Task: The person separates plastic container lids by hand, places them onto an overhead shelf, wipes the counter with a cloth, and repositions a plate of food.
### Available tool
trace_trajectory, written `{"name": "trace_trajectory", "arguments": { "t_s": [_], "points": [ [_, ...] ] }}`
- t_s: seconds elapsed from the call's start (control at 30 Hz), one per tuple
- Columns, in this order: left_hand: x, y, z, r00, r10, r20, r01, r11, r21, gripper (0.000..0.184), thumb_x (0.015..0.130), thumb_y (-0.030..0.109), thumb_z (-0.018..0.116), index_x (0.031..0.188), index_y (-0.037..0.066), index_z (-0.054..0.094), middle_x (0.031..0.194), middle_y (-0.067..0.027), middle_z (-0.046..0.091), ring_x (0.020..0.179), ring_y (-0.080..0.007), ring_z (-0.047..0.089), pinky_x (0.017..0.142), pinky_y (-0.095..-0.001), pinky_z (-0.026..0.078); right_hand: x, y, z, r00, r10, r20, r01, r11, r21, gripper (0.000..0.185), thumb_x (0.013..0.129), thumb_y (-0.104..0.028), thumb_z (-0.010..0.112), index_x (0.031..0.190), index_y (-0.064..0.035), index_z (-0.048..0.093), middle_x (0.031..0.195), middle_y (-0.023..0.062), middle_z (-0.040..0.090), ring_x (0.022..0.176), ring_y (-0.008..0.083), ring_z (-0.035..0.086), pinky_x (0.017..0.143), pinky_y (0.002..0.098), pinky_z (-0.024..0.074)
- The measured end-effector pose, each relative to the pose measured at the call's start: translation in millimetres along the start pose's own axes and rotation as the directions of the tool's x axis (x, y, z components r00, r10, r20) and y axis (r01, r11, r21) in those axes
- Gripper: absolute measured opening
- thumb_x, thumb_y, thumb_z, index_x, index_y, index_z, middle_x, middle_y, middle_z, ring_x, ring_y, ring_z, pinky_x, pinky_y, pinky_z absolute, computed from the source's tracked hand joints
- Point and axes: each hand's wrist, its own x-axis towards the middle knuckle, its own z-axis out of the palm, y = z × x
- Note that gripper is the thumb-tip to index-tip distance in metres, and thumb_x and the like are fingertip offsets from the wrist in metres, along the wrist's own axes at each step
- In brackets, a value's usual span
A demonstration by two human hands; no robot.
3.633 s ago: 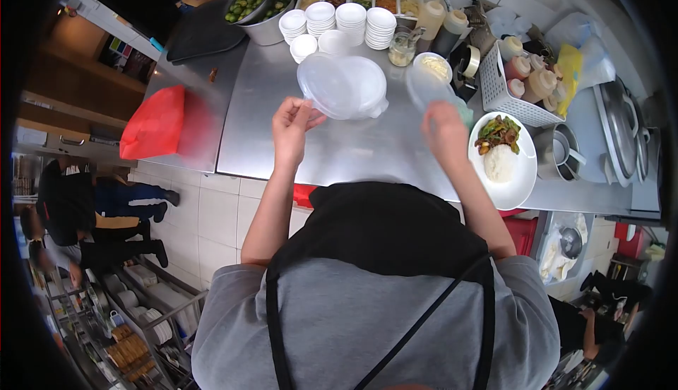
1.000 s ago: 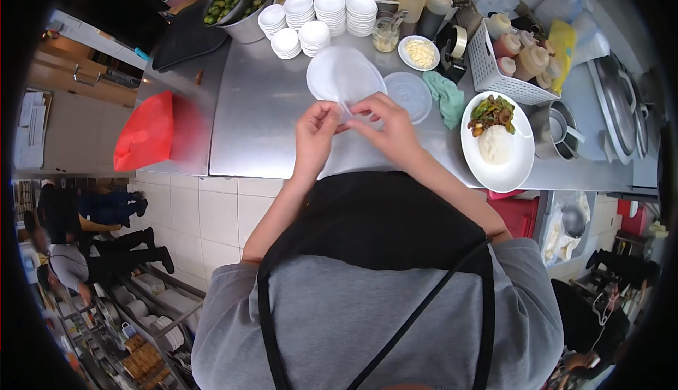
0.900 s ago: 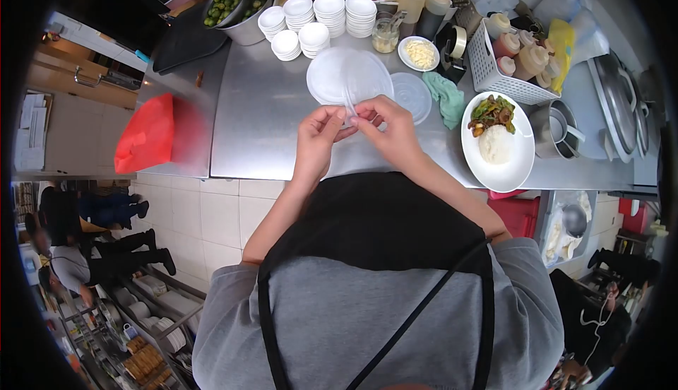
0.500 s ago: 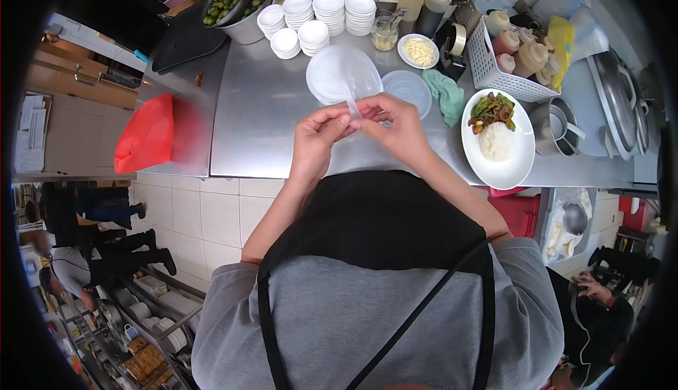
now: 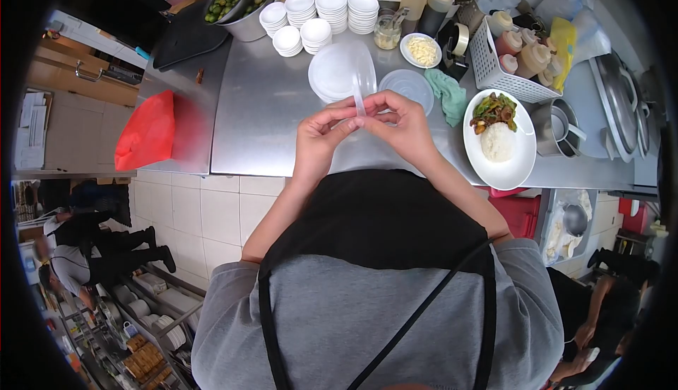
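Note:
A clear plastic lid [image 5: 363, 79], tilted nearly edge-on, is pinched between the fingertips of my left hand [image 5: 326, 136] and my right hand [image 5: 400, 123]. The two hands almost touch at its lower edge. Just behind it, round translucent lids or containers [image 5: 329, 72] rest on the steel counter [image 5: 261, 118]. Another round clear lid [image 5: 407, 90] lies flat to the right, beside a green cloth [image 5: 446, 95]. Farther right, an oval white plate [image 5: 500, 172] holds rice [image 5: 498, 143] and a cooked dish with green vegetables [image 5: 494, 112].
Stacked small white dishes [image 5: 332, 8] stand at the back, near bowls of green fruit [image 5: 229, 3]. A white basket [image 5: 512, 83] holds sauce bottles. A red bag [image 5: 147, 132] lies left. Other people [image 5: 106, 252] are at the lower left and lower right.
Compared with the earliest frame, my right hand has come left to meet my left hand, and a lid now lies flat on the counter. Lately the held lid has turned more edge-on.

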Motion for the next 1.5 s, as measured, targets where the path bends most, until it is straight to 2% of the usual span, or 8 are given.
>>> {"name": "trace_trajectory", "arguments": {
  "t_s": [0.27,0.33,0.43,1.07,1.13,1.17,1.33,1.5],
  "points": [
    [-1.9,4.0,2.6,1.0,0.014,-0.014,-0.013,0.997,0.077,0.021,0.075,-0.008,0.059,0.094,-0.002,0.061,0.111,-0.0156,0.055,0.101,-0.0199,0.054,0.085,-0.0318,0.045,3.4,1.5,-8.9,0.991,0.065,0.113,-0.068,0.997,0.03,0.017,0.077,-0.003,0.063,0.093,0.0004,0.058,0.09,0.0051,0.061,0.082,0.0093,0.056,0.072,0.0234,0.047],
    [-2.8,1.8,2.0,0.999,0.052,-0.012,-0.05,0.993,0.103,0.023,0.073,-0.008,0.062,0.095,-0.002,0.061,0.113,-0.0162,0.053,0.099,-0.0187,0.055,0.079,-0.0284,0.049,4.1,3.3,-10.3,0.988,0.079,0.131,-0.087,0.994,0.058,0.016,0.076,-0.003,0.064,0.091,0.0005,0.059,0.088,0.0053,0.061,0.081,0.0092,0.057,0.072,0.0232,0.0464],
    [-4.4,3.9,7.7,0.997,0.073,-0.031,-0.07,0.995,0.077,0.025,0.07,-0.011,0.062,0.093,-0.002,0.06,0.108,-0.0126,0.056,0.101,-0.0196,0.054,0.083,-0.0311,0.047,5.1,5.2,-11.9,0.989,0.059,0.137,-0.07,0.994,0.08,0.014,0.076,-0.003,0.065,0.088,0.0002,0.06,0.085,0.0046,0.062,0.079,0.009,0.057,0.072,0.0234,0.0459],
    [-7.0,6.4,9.3,0.994,0.099,-0.045,-0.093,0.988,0.126,0.016,0.076,-0.008,0.058,0.091,-0.004,0.058,0.107,-0.012,0.056,0.098,-0.018,0.055,0.082,-0.0306,0.048,2.1,2.3,-9.5,0.982,0.132,0.132,-0.161,0.957,0.242,0.013,0.074,-0.009,0.066,0.084,-0.0035,0.062,0.084,0.0026,0.064,0.077,0.0079,0.056,0.07,0.0232,0.0445],
    [-4.8,-1.3,7.2,0.993,0.069,-0.096,-0.063,0.996,0.069,0.013,0.08,-0.005,0.055,0.092,-0.005,0.059,0.106,-0.0128,0.055,0.095,-0.016,0.056,0.078,-0.026,0.048,-2.4,4.3,1.9,0.996,-0.013,-0.09,0.013,1.0,0.004,0.012,0.074,-0.007,0.065,0.084,-0.0031,0.059,0.083,0.0039,0.062,0.075,0.0105,0.058,0.067,0.0244,0.046],
    [-4.0,-3.1,8.1,0.993,0.069,-0.097,-0.062,0.996,0.068,0.013,0.08,-0.005,0.055,0.092,-0.005,0.059,0.106,-0.0128,0.055,0.095,-0.016,0.056,0.078,-0.026,0.048,-3.1,2.4,5.7,0.996,-0.013,-0.09,0.013,1.0,0.004,0.012,0.074,-0.007,0.065,0.084,-0.0031,0.059,0.083,0.0039,0.062,0.075,0.0105,0.058,0.067,0.0244,0.046],
    [0.2,-10.5,10.2,0.967,0.207,-0.146,-0.188,0.973,0.136,0.009,0.081,-0.004,0.055,0.089,-0.005,0.059,0.105,-0.0132,0.055,0.089,-0.0148,0.057,0.077,-0.0269,0.05,-0.2,1.2,11.0,0.92,-0.385,-0.078,0.348,0.892,-0.288,0.012,0.073,-0.004,0.061,0.083,-0.0027,0.055,0.083,0.0086,0.06,0.072,0.0212,0.062,0.064,0.0294,0.0486],
    [6.6,-14.1,7.0,0.977,0.129,-0.169,-0.117,0.99,0.081,0.008,0.082,0.0,0.055,0.087,-0.005,0.058,0.104,-0.0148,0.056,0.086,-0.0155,0.058,0.077,-0.0293,0.05,3.0,14.6,12.7,0.947,-0.289,-0.141,0.256,0.943,-0.214,0.009,0.074,-0.002,0.058,0.082,-0.0012,0.055,0.083,0.011,0.06,0.072,0.0233,0.061,0.064,0.03,0.0482]
  ]
}}
